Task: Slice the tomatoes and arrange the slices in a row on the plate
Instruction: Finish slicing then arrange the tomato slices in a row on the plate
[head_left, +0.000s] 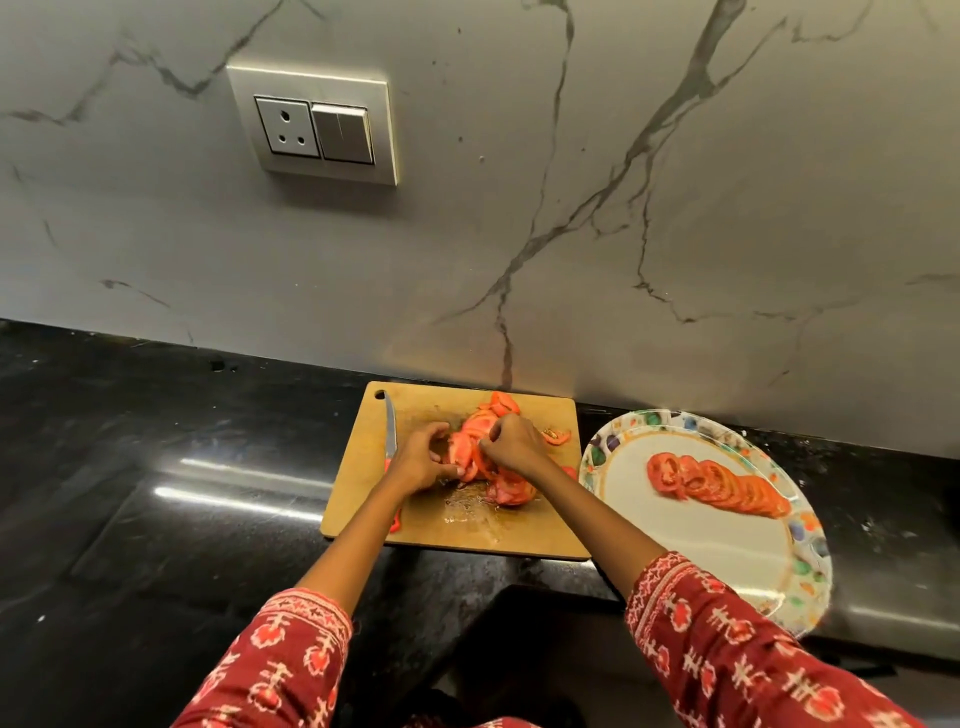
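Note:
A wooden cutting board (524, 535) lies on the black counter with a pile of red tomato slices (470, 441) on it. My left hand (423, 460) and my right hand (511, 444) both have curled fingers pinching slices from that pile, left hand on its left side, right hand on its right. A knife (390, 431) with a red handle lies along the board's left edge, partly under my left hand. To the right stands a white plate with a patterned rim (727, 551). On it lies a row of overlapping tomato slices (719, 484).
The black counter (182, 467) stretches to the left of the board. A marble wall with a socket and switch plate (314, 130) rises right behind the board. The plate overhangs the counter's front edge at the right.

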